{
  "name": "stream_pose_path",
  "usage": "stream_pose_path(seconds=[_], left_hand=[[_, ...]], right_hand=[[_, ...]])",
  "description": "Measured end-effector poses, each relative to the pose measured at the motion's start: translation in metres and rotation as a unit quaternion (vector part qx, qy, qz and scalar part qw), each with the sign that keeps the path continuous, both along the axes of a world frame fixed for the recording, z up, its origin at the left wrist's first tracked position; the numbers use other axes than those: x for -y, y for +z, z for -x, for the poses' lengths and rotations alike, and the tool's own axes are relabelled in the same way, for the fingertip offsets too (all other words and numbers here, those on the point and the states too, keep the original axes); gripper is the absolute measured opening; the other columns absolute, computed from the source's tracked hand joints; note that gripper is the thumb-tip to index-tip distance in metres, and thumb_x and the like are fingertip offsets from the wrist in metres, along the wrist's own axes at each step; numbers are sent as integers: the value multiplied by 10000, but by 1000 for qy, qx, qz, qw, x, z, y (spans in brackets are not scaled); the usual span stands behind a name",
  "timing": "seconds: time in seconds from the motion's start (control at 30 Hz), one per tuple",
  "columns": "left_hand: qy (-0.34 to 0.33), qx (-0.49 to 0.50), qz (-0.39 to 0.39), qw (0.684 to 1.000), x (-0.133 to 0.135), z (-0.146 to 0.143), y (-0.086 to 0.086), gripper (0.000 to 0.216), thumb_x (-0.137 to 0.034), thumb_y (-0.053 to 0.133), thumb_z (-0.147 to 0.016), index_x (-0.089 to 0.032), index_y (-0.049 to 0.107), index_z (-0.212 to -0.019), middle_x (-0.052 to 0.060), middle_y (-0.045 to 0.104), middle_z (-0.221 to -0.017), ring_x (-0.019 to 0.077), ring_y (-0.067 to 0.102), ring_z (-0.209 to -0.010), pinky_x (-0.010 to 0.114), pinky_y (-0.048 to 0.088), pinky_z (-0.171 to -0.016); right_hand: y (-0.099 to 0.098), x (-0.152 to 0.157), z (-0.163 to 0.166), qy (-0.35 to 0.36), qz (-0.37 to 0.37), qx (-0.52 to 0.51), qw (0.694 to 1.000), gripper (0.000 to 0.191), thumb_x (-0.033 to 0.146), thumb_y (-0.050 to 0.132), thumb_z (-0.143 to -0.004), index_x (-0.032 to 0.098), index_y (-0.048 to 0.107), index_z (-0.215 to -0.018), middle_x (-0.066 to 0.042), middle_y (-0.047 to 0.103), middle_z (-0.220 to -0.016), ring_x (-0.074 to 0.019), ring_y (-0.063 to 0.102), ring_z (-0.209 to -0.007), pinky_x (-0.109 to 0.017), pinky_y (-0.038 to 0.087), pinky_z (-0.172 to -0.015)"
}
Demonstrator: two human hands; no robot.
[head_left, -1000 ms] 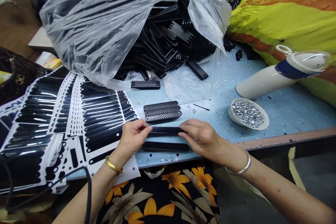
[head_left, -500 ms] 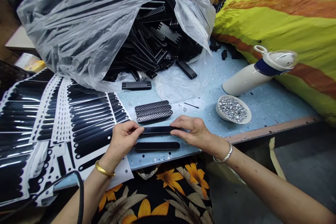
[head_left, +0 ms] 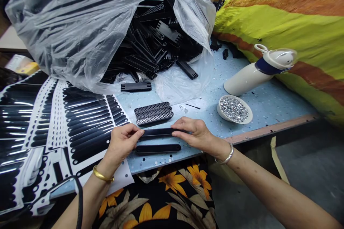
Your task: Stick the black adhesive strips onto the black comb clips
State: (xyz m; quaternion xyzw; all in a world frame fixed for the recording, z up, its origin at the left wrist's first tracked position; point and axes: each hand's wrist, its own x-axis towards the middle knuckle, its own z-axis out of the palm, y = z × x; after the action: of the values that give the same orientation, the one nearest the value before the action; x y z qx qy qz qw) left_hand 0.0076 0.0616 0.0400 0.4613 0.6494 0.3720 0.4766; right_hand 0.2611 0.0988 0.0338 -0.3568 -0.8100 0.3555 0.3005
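Both hands pinch one long black plastic strip (head_left: 157, 132) just above the blue table (head_left: 268, 105). My left hand (head_left: 122, 143) grips its left end, my right hand (head_left: 192, 132) its right end. A second black strip (head_left: 158, 148) lies flat right below it. Beyond the held strip sits a small stack of mesh-patterned black pieces (head_left: 153, 113). White sheets of black stickers (head_left: 88, 121) lie fanned out to the left of my left hand.
A big clear plastic bag (head_left: 80, 25) spills many black comb-like parts (head_left: 158, 50) at the back. A white bowl of rhinestones (head_left: 234, 109) and a tipped white bottle (head_left: 258, 71) lie to the right, before a yellow sack (head_left: 290, 18). A loose black comb piece (head_left: 135, 86) rests mid-table.
The camera has shifted, sliding the scene left. Both hands keep holding the same strip's ends with little change.
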Motion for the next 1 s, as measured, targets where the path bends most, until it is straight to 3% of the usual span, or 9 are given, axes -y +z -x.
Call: stream_pose_path(seconds=[0.4,0.6,0.77,0.9,1.0], left_hand=[[-5,0,-5,1000,0,1,-1,226,-363,686,-641,-155,653,-562,-36,518,-411,80,471,-352,182,339,-372],[-9,2,-11,1000,0,1,-2,220,-357,695,-643,-160,647,-559,-38,511,-401,81,462,-353,183,329,-369],[-10,-1,-19,1000,0,2,-4,231,-365,690,-654,-160,645,-559,-37,503,-410,81,452,-365,185,322,-373],[-18,-12,-41,999,1,3,-8,223,-359,686,-665,-161,656,-566,-32,508,-421,85,445,-381,192,314,-374],[-19,-12,-52,998,2,4,-9,218,-352,688,-670,-163,658,-566,-30,515,-429,88,447,-389,196,321,-379]], right_hand=[[-5,3,-3,7,-13,5,1000,198,220,627,-905,224,730,-1074,-62,710,-933,-160,687,-832,-297,579,-736],[1,1,-3,-9,9,14,1000,166,223,651,-873,173,733,-1008,-73,717,-894,-166,684,-795,-300,576,-728],[4,1,-17,-83,32,-2,996,145,266,708,-813,186,741,-930,-50,734,-852,-156,669,-685,-291,569,-644],[2,7,-19,-204,-5,5,979,120,276,661,-847,180,733,-834,-44,722,-730,-156,636,-611,-282,517,-555],[-3,13,-2,-211,-52,39,975,187,324,622,-882,171,716,-831,-40,677,-667,-142,601,-563,-266,488,-523]])
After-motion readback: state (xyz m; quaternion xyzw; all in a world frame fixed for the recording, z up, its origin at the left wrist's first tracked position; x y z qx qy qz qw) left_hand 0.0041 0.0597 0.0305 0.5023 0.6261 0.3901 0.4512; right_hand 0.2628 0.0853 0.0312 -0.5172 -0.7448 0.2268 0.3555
